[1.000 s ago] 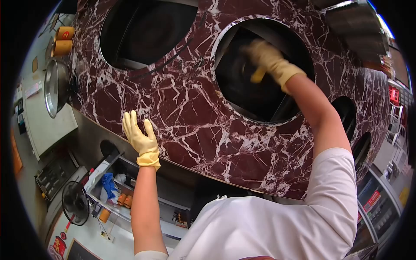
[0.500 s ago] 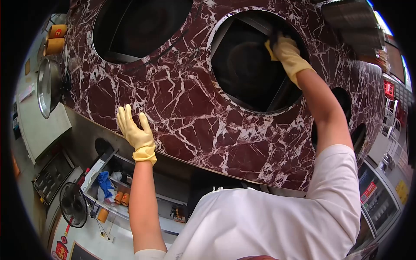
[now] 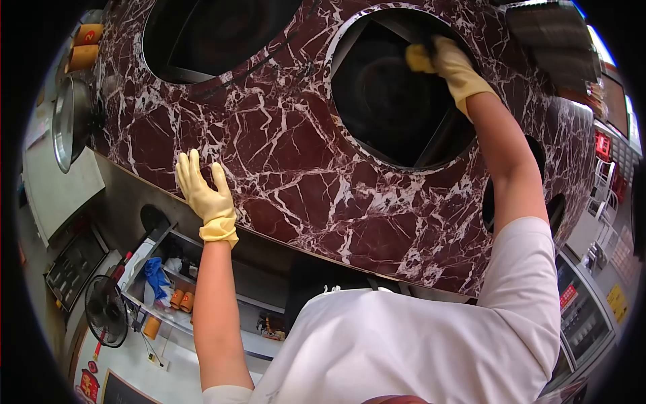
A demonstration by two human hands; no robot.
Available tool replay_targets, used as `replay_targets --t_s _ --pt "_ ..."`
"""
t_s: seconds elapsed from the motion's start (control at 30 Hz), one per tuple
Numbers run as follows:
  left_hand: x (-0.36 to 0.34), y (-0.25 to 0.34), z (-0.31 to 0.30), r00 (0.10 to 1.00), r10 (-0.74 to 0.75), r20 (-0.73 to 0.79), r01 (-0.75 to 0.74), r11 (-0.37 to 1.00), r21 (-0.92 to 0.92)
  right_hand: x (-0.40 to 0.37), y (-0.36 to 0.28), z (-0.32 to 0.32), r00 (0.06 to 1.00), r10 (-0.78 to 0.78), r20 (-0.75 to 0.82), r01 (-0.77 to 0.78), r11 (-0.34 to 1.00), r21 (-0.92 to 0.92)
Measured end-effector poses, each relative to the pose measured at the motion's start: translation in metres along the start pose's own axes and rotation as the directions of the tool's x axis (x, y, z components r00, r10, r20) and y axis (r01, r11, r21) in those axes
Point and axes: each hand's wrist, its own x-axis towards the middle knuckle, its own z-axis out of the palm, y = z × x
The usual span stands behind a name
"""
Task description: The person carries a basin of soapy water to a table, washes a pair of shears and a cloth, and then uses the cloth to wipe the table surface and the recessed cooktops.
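My left hand (image 3: 206, 195), in a pale yellow rubber glove, rests flat near the front edge of the dark red marbled counter (image 3: 276, 182), fingers stretched. Inside the right round opening (image 3: 390, 114) of the counter, my right hand (image 3: 455, 64), gloved alike, is closed on a yellow sponge (image 3: 418, 59). Something dark shows beside the sponge, too shadowed to tell apart. The sponge is over the black surface within the opening, toward its far right side; whether it touches cannot be made out.
Another large round opening (image 3: 215, 40) lies at the upper left. Smaller dark openings (image 3: 533, 158) are beside my right arm. A metal lid or pan (image 3: 64, 124) stands off the left end. Below the counter are a shelf with orange cups (image 3: 182, 300) and a black fan (image 3: 105, 311).
My right hand and the sponge have shifted slightly up within the opening, and the sponge now shows more of its yellow side. The whole view has moved a little; my left hand stays flat.
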Motion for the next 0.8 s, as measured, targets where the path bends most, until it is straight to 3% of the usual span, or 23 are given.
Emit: replay_targets --t_s 0.03,0.1,0.13,0.23,0.3,0.37,0.43,0.5,0.53,0.57,0.63,0.67,0.7,0.73,0.77,0.8 --pt "0.002 -0.001 0.001 1.000 0.005 0.000 -0.005 1.000 -0.002 -0.006 0.008 0.001 0.992 0.122 0.023 -0.116 0.979 -0.170" --pt "0.001 -0.004 0.003 1.000 -0.016 0.014 0.016 1.000 -0.004 -0.016 0.018 -0.001 0.934 0.358 -0.001 -0.310 0.808 -0.501" --pt "0.002 -0.002 0.003 1.000 -0.019 0.009 0.019 1.000 -0.005 -0.031 0.007 0.007 0.932 0.361 -0.007 -0.314 0.800 -0.511" --pt "0.003 -0.001 -0.001 1.000 -0.009 0.006 0.009 1.000 0.001 -0.101 -0.068 0.057 0.777 0.590 0.220 -0.280 0.637 -0.718" --pt "0.004 0.000 -0.001 1.000 -0.002 -0.006 0.002 1.000 0.002 -0.114 -0.058 0.090 0.766 0.507 0.396 -0.278 0.816 -0.506" --pt "0.003 -0.002 0.000 1.000 -0.007 -0.006 0.007 1.000 0.004 -0.126 -0.102 0.107 0.789 0.271 0.552 -0.023 0.910 -0.413" --pt "0.003 -0.002 -0.002 1.000 0.005 -0.004 -0.005 1.000 -0.005 -0.133 -0.131 0.104 0.840 0.217 0.497 -0.145 0.973 -0.180" --pt "0.003 -0.005 0.000 1.000 0.018 -0.005 -0.018 1.000 0.013 -0.119 -0.130 0.081 0.949 0.194 0.247 -0.214 0.975 0.056" --pt "-0.002 -0.003 -0.005 1.000 0.021 0.019 -0.021 1.000 0.006 -0.085 -0.086 0.090 0.985 0.171 -0.002 -0.171 0.983 -0.068" --pt "0.004 0.001 -0.007 1.000 0.022 0.010 -0.022 1.000 0.003 -0.067 -0.058 0.077 0.943 0.324 -0.081 -0.334 0.916 -0.224" --pt "0.004 -0.003 -0.006 1.000 0.016 0.025 -0.015 1.000 -0.009 -0.068 0.046 0.098 0.930 0.358 -0.083 -0.367 0.901 -0.230" --pt "0.005 -0.005 -0.006 0.999 0.013 0.032 -0.012 1.000 -0.020 -0.073 0.081 0.127 0.940 0.282 -0.191 -0.250 0.952 0.177" --pt "0.006 -0.006 -0.007 0.998 -0.009 0.059 0.011 0.999 -0.030 -0.077 0.093 0.141 0.923 0.238 -0.303 -0.042 0.844 0.535" --pt "0.006 -0.007 -0.008 0.998 -0.010 0.062 0.013 0.999 -0.043 -0.095 0.041 0.129 0.923 0.374 0.087 -0.374 0.927 -0.021" --pt "0.005 -0.007 -0.010 0.991 -0.027 0.130 0.031 0.999 -0.035 -0.113 -0.014 0.111 0.703 0.652 0.285 -0.363 0.673 -0.644" --pt "0.008 -0.010 -0.015 0.992 -0.002 0.126 0.012 0.997 -0.077 -0.105 -0.047 0.114 0.720 0.637 0.274 -0.355 0.678 -0.643"
